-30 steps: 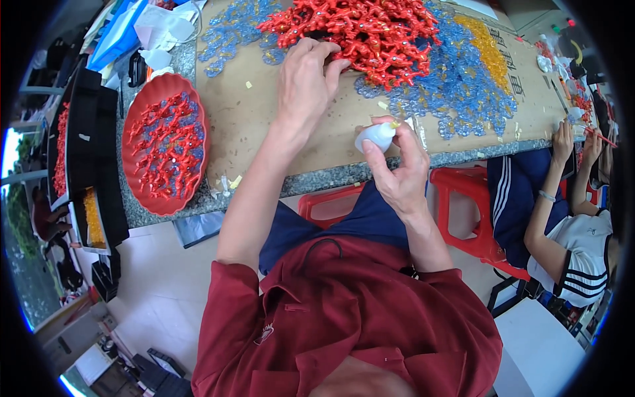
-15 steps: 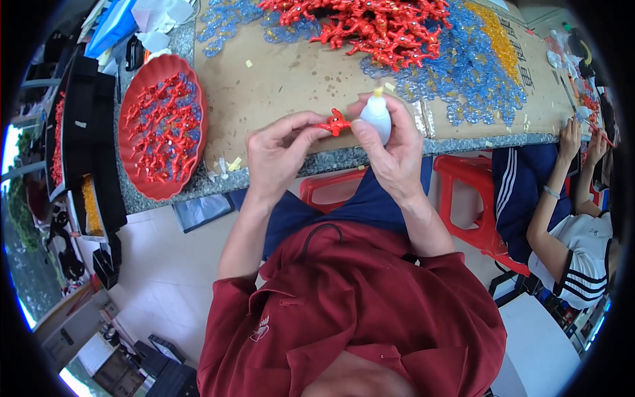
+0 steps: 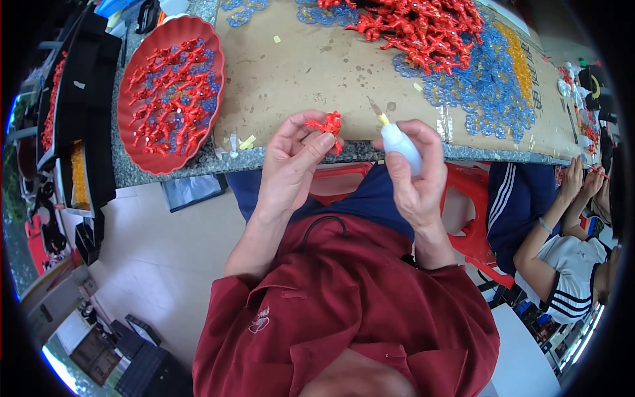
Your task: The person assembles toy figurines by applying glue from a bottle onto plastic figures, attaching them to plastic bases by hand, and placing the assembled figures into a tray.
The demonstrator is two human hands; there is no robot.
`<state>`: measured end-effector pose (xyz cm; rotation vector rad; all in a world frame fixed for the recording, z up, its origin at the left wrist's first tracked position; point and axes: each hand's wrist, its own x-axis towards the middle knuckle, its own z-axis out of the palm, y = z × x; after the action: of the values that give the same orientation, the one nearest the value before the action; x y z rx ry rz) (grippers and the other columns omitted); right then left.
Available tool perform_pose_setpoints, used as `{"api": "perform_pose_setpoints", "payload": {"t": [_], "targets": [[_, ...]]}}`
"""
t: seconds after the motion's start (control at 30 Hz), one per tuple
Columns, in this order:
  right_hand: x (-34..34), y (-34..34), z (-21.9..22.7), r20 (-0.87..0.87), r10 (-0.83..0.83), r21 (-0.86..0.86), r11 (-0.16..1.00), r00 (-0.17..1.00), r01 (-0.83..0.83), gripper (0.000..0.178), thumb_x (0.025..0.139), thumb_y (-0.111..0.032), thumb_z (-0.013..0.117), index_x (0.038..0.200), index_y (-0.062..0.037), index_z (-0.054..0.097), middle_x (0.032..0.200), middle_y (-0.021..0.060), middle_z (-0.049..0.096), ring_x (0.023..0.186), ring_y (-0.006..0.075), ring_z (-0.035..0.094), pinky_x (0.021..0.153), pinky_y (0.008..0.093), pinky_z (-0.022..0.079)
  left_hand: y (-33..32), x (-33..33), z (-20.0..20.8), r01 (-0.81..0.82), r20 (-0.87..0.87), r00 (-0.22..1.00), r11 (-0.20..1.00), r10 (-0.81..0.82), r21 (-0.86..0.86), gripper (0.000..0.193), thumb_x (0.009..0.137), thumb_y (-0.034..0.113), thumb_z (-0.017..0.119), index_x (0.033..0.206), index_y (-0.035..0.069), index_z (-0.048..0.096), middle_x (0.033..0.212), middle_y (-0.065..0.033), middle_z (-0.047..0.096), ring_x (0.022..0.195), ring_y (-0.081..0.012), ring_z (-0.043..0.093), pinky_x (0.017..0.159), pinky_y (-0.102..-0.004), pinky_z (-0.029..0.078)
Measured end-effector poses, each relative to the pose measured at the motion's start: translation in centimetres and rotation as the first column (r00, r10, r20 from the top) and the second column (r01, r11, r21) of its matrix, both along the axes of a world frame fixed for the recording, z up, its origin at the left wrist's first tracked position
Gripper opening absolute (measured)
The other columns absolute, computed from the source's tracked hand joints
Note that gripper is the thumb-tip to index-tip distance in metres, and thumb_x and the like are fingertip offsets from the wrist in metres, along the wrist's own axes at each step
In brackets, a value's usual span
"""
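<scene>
Between the thumb and fingers of my left hand (image 3: 294, 155) is a small shiny red figurine (image 3: 330, 124), held above the table's near edge. My right hand (image 3: 420, 165) grips a white squeeze bottle (image 3: 401, 147) with a yellow collar and a thin tip. The bottle's tip points up and to the left, apart from the figurine. To the left, a red scalloped tray (image 3: 126, 112) holds several red figurines mixed with translucent blue pieces. A large heap of red figurines (image 3: 423, 33) lies at the back of the table.
Translucent blue pieces (image 3: 486, 99) and yellow pieces (image 3: 514, 53) spread at the right on the cardboard-covered table (image 3: 297, 79). Yellowish scraps (image 3: 247, 142) lie near the edge. Black bins (image 3: 92, 99) stand far left. A co-worker (image 3: 562, 264) sits at the right beside a red stool (image 3: 473, 231).
My hands have moved apart; the bottle is now away from the figurine, its tip tilted left. The figurine has been turned in my left fingers. The whole view has shifted slightly.
</scene>
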<state>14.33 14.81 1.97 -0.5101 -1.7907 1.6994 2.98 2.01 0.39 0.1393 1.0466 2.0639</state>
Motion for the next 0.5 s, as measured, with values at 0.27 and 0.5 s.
{"api": "perform_pose_setpoints", "payload": {"t": [0.27, 0.5], "targets": [[1.1, 1.1, 1.7, 0.127, 0.01, 0.331, 0.942, 0.992, -0.052, 0.035, 0.066, -0.008, 0.075, 0.097, 0.0003, 0.059, 0.079, 0.0091, 0.062, 0.064, 0.0164, 0.058, 0.057, 0.0249, 0.045, -0.8, 0.3, -0.3, 0.08, 0.424, 0.879, 0.943, -0.22, 0.323, 0.036, 0.089, 0.011, 0.052, 0.123, 0.002, 0.043, 0.097, -0.0092, 0.055, 0.081, -0.0149, 0.05, 0.071, -0.0261, 0.042], [1.0, 1.8, 2.1, 0.058, 0.06, 0.489, 0.868, 0.997, -0.081, 0.037, 0.064, -0.008, 0.076, 0.094, 0.0054, 0.062, 0.075, 0.0099, 0.062, 0.063, 0.0141, 0.052, 0.058, 0.0237, 0.041, -0.9, 0.7, -0.6, 0.091, 0.476, 0.842, 0.936, -0.254, 0.339, 0.044, 0.09, 0.015, 0.051, 0.129, 0.002, 0.037, 0.097, -0.0096, 0.055, 0.079, -0.0142, 0.05, 0.07, -0.0255, 0.042]]}}
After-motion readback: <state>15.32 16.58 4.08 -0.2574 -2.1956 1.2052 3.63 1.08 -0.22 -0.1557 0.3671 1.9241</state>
